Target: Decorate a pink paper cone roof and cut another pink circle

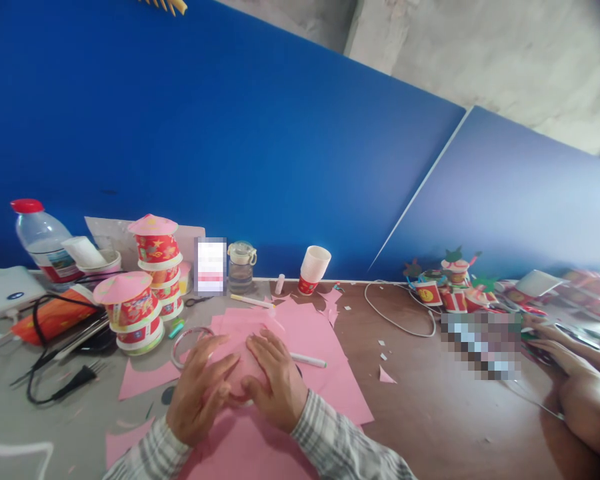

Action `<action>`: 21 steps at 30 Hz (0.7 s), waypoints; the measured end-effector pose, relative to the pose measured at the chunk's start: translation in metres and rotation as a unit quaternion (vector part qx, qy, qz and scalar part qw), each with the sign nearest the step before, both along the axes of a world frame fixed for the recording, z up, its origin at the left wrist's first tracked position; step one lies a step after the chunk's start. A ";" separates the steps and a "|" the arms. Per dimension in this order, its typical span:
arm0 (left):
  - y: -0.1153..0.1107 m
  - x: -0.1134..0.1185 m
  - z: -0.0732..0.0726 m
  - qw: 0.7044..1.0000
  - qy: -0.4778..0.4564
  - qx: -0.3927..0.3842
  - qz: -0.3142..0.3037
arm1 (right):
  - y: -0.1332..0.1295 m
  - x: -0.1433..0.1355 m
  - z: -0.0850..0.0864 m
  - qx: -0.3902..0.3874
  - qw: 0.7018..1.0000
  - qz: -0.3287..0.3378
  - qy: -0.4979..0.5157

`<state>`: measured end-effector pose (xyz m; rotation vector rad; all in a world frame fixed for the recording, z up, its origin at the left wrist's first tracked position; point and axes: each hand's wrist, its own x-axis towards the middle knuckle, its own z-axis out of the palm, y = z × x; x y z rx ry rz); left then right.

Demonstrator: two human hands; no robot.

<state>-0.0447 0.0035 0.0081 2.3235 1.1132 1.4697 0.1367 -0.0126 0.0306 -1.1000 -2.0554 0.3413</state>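
Pink paper sheets [330,373] lie across the middle of the table. Over them, a rounded pink paper piece [245,367] sits between my two hands. My left hand [197,387] rests on its left side with the fingers spread. From the right, my right hand [275,380] lies on the same piece, its fingers stretched out flat and the thumb apart. A white marker [307,360] lies just right of my right hand. Beside my left hand is a roll of tape [180,347], partly covered by that hand.
Two stacked paper-cup towers [135,313] with pink cone roofs stand left, near a black cable [75,383] and a bottle [47,243]. A glass jar [241,267] and stacked cups [314,267] stand behind. At far right, a person's arms [575,373] reach over the table.
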 end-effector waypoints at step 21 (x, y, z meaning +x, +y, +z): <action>0.006 0.019 -0.024 0.963 -0.066 -0.257 0.053 | 0.001 0.018 0.005 -0.137 0.975 0.021 0.171</action>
